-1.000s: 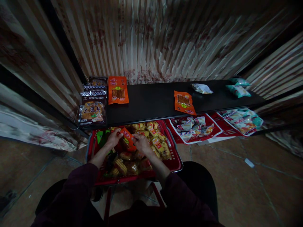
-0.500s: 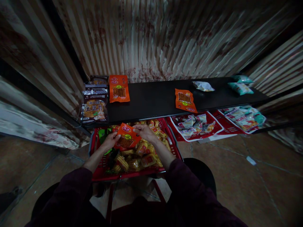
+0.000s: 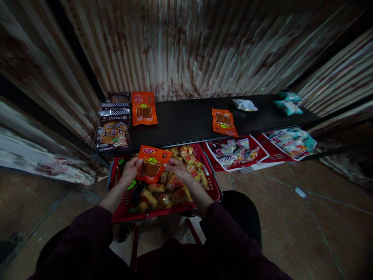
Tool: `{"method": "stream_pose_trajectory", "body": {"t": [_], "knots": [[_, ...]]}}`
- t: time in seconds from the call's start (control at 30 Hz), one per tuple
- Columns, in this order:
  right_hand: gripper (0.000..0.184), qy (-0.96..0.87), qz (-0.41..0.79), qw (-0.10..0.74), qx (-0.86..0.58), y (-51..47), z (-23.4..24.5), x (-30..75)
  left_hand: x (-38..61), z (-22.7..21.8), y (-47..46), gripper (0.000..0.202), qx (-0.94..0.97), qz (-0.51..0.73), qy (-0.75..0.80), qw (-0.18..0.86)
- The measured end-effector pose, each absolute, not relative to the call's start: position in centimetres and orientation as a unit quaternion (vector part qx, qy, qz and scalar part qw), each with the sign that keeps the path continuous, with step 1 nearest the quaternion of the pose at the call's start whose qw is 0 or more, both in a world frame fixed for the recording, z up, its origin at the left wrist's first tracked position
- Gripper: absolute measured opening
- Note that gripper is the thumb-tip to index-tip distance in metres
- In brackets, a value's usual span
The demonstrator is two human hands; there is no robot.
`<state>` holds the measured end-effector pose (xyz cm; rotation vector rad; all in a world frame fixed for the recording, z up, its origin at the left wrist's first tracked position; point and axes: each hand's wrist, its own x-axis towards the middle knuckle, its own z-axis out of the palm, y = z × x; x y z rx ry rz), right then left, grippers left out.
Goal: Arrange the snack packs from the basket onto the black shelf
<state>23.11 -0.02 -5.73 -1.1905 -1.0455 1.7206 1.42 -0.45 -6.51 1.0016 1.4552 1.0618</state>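
Fingers of your left hand (image 3: 131, 170) are pinching the left side of an orange snack bag (image 3: 153, 163), and the thumb is pressing on its front. Fingers of your right hand (image 3: 178, 170) are pinching the right side the same way, so the bag is sitting between your two hands. Its printed front is facing up at you. Under your fingers, a big red basket (image 3: 215, 191) is holding a heap of yellow snack packs (image 3: 179, 194). Something green (image 3: 131, 185) is poking out just below your left fingers, but it is looking too dim to name. A black shelf (image 3: 180, 122) is stretching across, past your fingertips. On it, dark brown bags (image 3: 114, 134) are lying ahead and to the left of your left fingers, and a second orange bag (image 3: 144, 109) is resting just beside them. Ahead and to the right of your right fingers, a third orange bag (image 3: 223, 122) is lying near the front edge. Farther right, a white packet (image 3: 245, 105) is lying, and then teal packets (image 3: 288, 107). Lower down on that same side, other snack bags (image 3: 231, 153) are filling a smaller red basket (image 3: 216, 156). Behind it all, striped cloth (image 3: 177, 50) is hanging.
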Motion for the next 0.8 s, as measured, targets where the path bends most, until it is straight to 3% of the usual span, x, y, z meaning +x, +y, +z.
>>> {"method": "stream_pose_trajectory", "body": {"t": [0.5, 0.8], "knots": [[0.045, -0.365, 0.659, 0.417, -0.508, -2.0, -5.3, 22.4, 2.8, -3.6, -0.1, 0.049, 0.266, 0.534, 0.543, 0.591], [0.044, -0.338, 0.667, 0.436, -0.501, -2.6, -5.6, 22.2, 3.2, -4.4, -0.2, 0.049, 0.295, 0.513, 0.559, 0.581]]}}
